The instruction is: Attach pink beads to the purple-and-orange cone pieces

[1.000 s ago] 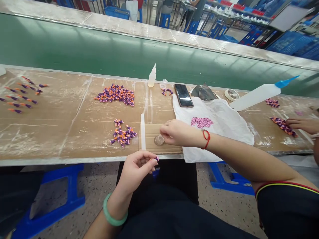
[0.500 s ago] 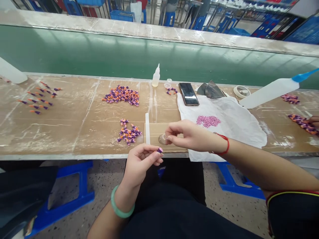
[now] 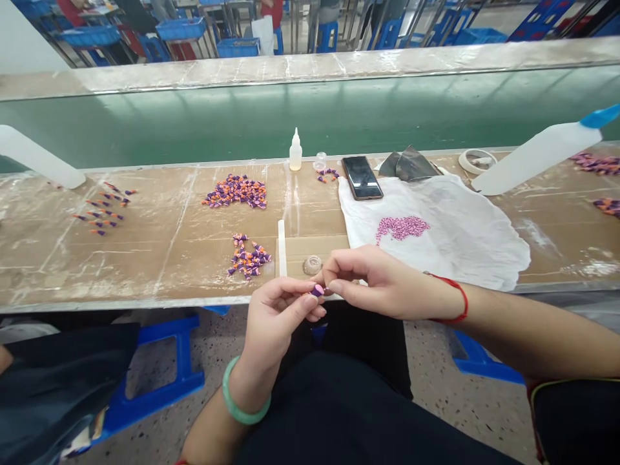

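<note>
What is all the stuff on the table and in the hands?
small cone pieces: four piles, purple and orange, left and middle of table
pink bits: one pile, on white plastic sheet
glue bottle: one, clear, table's back edge
phone: one, black, by the sheet
white stick: one, middle
squeeze bottles: two, white, far left and right
tape roll: one, back right
left hand: holds a purple piece
right hand: fingers touching that piece

Bright even overhead light, soft shadows, sharp centre, wide-angle bowing at edges.
</note>
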Motion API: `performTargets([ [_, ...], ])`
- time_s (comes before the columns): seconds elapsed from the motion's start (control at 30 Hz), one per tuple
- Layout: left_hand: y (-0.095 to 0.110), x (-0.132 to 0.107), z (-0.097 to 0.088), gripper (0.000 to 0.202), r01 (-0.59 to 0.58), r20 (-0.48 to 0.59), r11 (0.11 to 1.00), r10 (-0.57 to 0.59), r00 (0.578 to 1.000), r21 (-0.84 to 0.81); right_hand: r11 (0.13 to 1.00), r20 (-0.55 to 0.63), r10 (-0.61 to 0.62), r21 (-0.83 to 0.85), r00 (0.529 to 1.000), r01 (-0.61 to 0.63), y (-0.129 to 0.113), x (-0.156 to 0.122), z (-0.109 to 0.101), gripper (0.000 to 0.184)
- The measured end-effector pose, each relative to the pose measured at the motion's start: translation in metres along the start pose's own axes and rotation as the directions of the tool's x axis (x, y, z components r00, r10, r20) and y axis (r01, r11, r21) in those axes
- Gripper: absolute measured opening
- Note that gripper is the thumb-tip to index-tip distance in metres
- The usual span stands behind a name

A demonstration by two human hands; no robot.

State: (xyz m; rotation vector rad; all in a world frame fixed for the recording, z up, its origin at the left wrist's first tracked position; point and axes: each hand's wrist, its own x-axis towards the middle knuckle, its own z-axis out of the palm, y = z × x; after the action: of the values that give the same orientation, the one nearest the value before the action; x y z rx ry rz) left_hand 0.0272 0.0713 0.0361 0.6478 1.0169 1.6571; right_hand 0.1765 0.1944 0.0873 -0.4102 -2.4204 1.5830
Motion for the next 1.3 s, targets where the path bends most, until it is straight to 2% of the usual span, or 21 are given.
performTargets([
  [0.37,-0.005,-0.007,0.013,0.019,-0.067,0.019,0.993,0.065,0.998,0.093,0.998,-0.025,-0.048,-0.039,0.999,0.047,-0.004,-0.017,-0.004,0.012],
  [0.63,-0.005,-0.008,0.017,0.017,-0.135,-0.006,0.980,0.137,0.991,0.149,0.976,-0.084,-0.133,-0.182,0.988,0.116,-0.008,-0.022,0.000,0.014],
  [0.9,0.001,-0.008,0.019,0.023,-0.175,0.007,0.953,0.179,0.984,0.249,0.960,-0.051,-0.157,-0.244,0.986,0.140,-0.011,-0.025,0.002,0.014],
  [1.2,-0.003,-0.007,0.018,0.018,-0.185,0.020,0.961,0.185,0.983,0.203,0.926,-0.067,-0.185,-0.345,0.980,0.151,-0.007,-0.025,0.004,0.017],
  [1.3,-0.004,-0.006,0.017,0.015,-0.214,0.045,0.949,0.209,0.977,0.233,0.916,-0.056,-0.189,-0.369,0.980,0.155,-0.006,-0.026,0.004,0.018],
])
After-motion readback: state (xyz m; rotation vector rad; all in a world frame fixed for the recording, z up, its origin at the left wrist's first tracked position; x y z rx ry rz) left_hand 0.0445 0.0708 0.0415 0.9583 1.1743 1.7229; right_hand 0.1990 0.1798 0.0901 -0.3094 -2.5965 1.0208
